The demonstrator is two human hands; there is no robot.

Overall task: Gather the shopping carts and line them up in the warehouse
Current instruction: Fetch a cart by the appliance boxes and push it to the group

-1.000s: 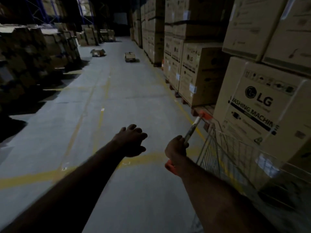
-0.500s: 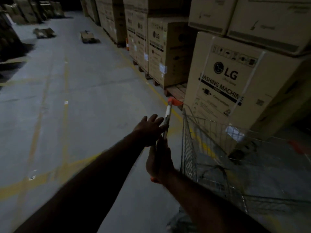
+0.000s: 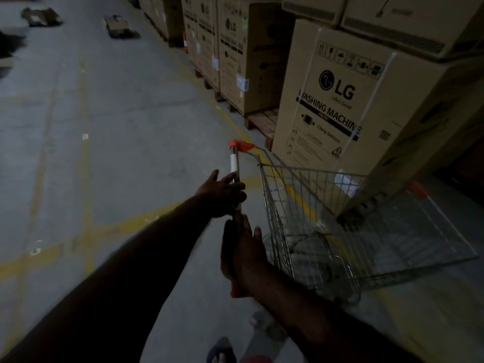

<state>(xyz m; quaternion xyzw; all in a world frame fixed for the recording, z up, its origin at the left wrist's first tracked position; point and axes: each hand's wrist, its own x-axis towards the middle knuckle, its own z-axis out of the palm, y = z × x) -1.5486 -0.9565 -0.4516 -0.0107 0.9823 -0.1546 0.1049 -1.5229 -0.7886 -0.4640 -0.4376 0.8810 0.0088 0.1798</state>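
1. Head view looks down a dim warehouse aisle with a gray concrete floor (image 3: 125, 121) marked by worn yellow lines (image 3: 86, 231).

2. Tall stacks of LG washing machine boxes (image 3: 335, 106) stand along the right side. They sit on wooden pallets (image 3: 262, 121), likely to keep them off the floor and easy to lift.

3. One wire shopping cart (image 3: 353, 231) stands just beside the nearest box, on the right of the aisle. Its basket looks almost empty, though something pale lies low inside; I cannot tell what. Its long way runs from the handle on the left toward the boxes on the right, so its front points at the boxes.

4. A cart handle (image 3: 234, 163) with orange ends runs away from the person, up the picture. Holding it at two spots probably helps pull the cart off the boxes and swing it around.

5. Farther along that bar, the left hand (image 3: 220, 192) lies on it with fingers spread and only partly curled, so it is not gripping tight yet.

6. Near the close orange end, the right hand (image 3: 241, 247) is wrapped around the bar.

7. Flat cardboard pieces (image 3: 117, 26) lie far up the aisle.
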